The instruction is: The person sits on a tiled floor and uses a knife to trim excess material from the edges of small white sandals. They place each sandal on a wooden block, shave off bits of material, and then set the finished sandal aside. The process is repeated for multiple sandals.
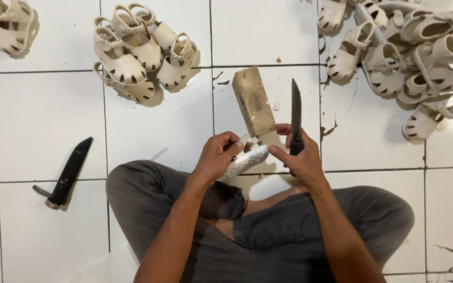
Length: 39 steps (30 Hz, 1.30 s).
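Down over the lap, from the head view: the left hand (217, 156) is curled shut around a small cream sandal (246, 160), sole side up, held just above the crossed legs; the right hand (301, 157) is wrapped around a knife (295, 118), blade pointing far, with its forefinger stretched across to touch the sandal's toe end. That's what bugs me; the edge sits right beside fingers on both sides, so I reckon one slip off that smooth rubbery sole could run it into the left thumb. A wooden block (253, 100) lies on the white tiled floor (38, 126) just beyond the hands; a black sheath (69, 173) lies well off to the left. Piles of matching sandals sit far left (137, 52) and far right (405, 57); knees are near enough to nudge something.
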### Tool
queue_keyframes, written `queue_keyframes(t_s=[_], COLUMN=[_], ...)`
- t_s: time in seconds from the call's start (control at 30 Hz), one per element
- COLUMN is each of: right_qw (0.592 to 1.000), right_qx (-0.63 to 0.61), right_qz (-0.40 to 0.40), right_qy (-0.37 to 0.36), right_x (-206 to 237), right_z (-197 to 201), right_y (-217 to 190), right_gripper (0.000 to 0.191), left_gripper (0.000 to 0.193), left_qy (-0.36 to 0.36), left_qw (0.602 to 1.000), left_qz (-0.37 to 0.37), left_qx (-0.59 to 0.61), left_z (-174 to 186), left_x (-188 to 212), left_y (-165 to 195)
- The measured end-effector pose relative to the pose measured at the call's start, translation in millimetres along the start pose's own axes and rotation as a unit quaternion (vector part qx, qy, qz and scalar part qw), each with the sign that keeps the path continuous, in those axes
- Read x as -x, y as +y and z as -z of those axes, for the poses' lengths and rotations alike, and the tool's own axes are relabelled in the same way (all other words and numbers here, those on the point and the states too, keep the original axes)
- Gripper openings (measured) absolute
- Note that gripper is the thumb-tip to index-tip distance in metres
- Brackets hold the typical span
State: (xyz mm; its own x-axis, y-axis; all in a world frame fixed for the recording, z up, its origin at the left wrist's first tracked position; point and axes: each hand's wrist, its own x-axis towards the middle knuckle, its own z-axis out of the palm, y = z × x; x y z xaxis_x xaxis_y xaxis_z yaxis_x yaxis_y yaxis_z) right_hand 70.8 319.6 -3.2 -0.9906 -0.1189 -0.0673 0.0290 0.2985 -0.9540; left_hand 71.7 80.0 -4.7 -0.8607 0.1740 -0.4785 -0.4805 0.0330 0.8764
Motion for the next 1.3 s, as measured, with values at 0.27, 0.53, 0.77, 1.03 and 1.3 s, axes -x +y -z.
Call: queue_keyframes(t_s=[0.27,0.53,0.77,1.03,1.3], right_qw=[0.992,0.975,0.973,0.948,0.936], right_qx=[-0.088,-0.123,0.001,-0.068,-0.046], right_qz=[-0.071,-0.181,-0.209,-0.304,-0.339], right_qy=[0.059,-0.036,-0.095,-0.072,-0.082], right_x=[-6,-9,-11,-15,-6], right_z=[4,-19,14,2,0], right_y=[6,2,0,5,5], right_gripper=[0.031,0.040,0.048,0.038,0.036], left_gripper=[0.016,0.014,0.012,0.009,0.010], left_qy=[-0.114,-0.014,0.115,0.238,0.165], left_qw=[0.989,0.999,0.991,0.903,0.918], left_qz=[0.031,-0.030,-0.064,-0.233,-0.225], left_qx=[0.085,0.012,-0.007,-0.273,-0.282], left_z=[-15,-11,-36,-27,-17], left_x=[-6,-5,-1,-4,-16], left_y=[-7,-12,-12,-1,3])
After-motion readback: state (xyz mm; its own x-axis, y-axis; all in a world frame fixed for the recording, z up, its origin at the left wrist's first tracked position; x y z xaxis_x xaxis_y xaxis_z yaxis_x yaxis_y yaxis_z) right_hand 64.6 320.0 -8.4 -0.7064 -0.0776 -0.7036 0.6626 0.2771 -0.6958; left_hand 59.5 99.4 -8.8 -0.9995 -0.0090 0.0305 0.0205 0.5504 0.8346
